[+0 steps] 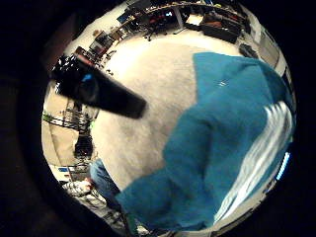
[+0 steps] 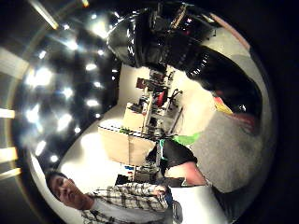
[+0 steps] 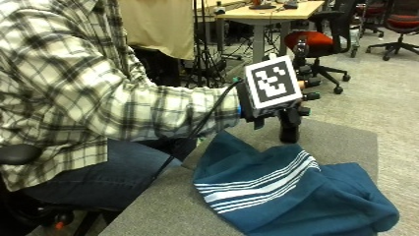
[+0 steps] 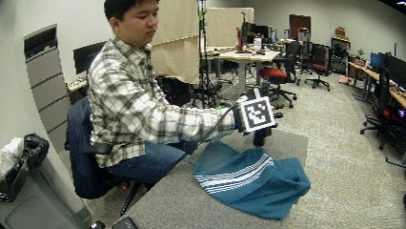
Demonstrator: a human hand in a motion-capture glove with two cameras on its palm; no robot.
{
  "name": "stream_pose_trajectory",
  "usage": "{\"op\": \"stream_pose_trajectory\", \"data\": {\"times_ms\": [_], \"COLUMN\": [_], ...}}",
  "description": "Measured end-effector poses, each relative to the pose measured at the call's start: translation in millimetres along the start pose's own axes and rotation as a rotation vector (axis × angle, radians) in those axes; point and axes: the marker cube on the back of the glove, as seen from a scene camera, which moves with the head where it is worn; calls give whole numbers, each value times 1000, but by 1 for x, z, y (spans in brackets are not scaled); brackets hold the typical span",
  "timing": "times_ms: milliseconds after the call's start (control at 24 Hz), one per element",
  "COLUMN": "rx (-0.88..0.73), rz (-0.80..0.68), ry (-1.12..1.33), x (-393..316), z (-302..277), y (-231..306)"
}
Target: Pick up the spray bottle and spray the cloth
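One gloved right hand (image 3: 282,105) is curled round the neck of the dark spray bottle (image 3: 288,129), which it holds upright above the grey table (image 3: 340,140), just past the far edge of the crumpled teal cloth (image 3: 288,194) with white stripes. Judged from this, the bottle is rigid, smooth plastic, light enough for one hand and best gripped high at the neck so a finger reaches the trigger, while the cloth is soft and will not resist. Bare tabletop lies beyond the bottle, and the table's near and far edges stand well clear of the hand.
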Motion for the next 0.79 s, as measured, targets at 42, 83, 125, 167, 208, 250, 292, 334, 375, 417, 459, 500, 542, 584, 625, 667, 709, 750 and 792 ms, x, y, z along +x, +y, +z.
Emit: {"op": "stream_pose_trajectory", "data": {"times_ms": [42,83,125,167,208,250,292,334,375,417,459,500,542,584,625,667,709,750,792], "rx": [2,2,-1,-8,-17,-28,-42,-55,-66,-74,-77,-75,-68,-57,-43,-28,-14,-2,10], "rz": [0,2,5,13,24,40,56,70,81,89,98,111,128,150,172,193,212,229,249], "ry": [62,135,214,292,363,424,478,529,580,630,678,719,752,780,801,819,831,840,847], "x": [1,1,1,0,-1,-2,-3,-5,-6,-8,-10,-12,-14,-16,-18,-21,-23,-27,-31], "z": [-7,-16,-26,-37,-49,-63,-76,-88,-98,-105,-110,-114,-116,-117,-118,-118,-117,-115,-112], "y": [12,26,41,58,77,96,117,139,164,189,214,240,264,288,311,333,354,375,396]}}
